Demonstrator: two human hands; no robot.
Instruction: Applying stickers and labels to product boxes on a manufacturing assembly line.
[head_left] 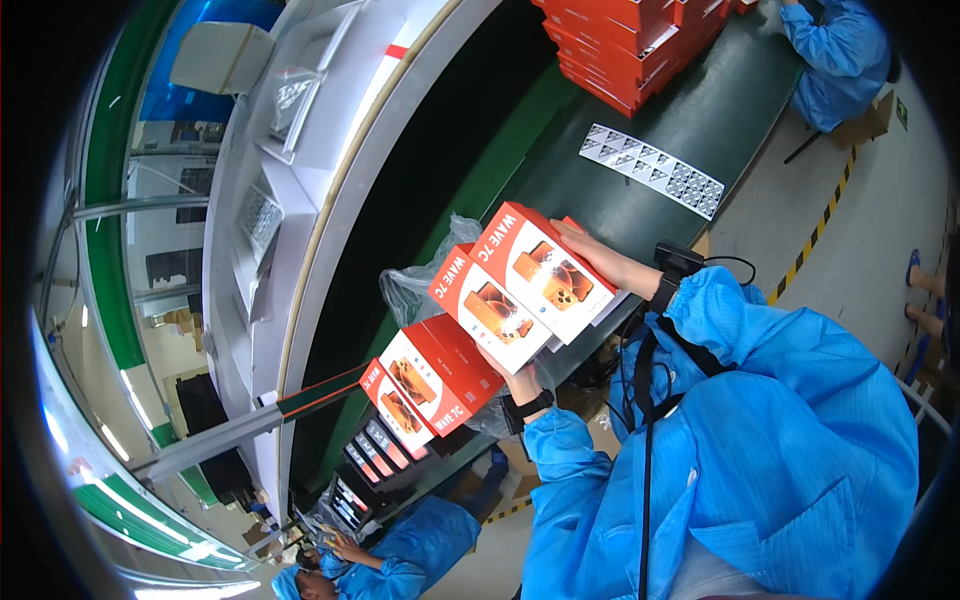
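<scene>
Two red-and-white phone boxes with phones pictured on their faces are together between my hands: a left box and a right box. My right hand holds the right box at its far right corner, fingers along the edge. At the near lower edge of the left box, my left hand grips it; most of its fingers are hidden behind the box. Just left of that hand, more red-and-white phone boxes sit together on the dark green conveyor belt. Crumpled clear plastic lies behind the boxes.
A white sticker sheet lies on the belt. Stacked red boxes stand at the far end, near a co-worker in blue. Dark boxes line the belt at lower left, beside another co-worker. A white shelf with trays runs opposite.
</scene>
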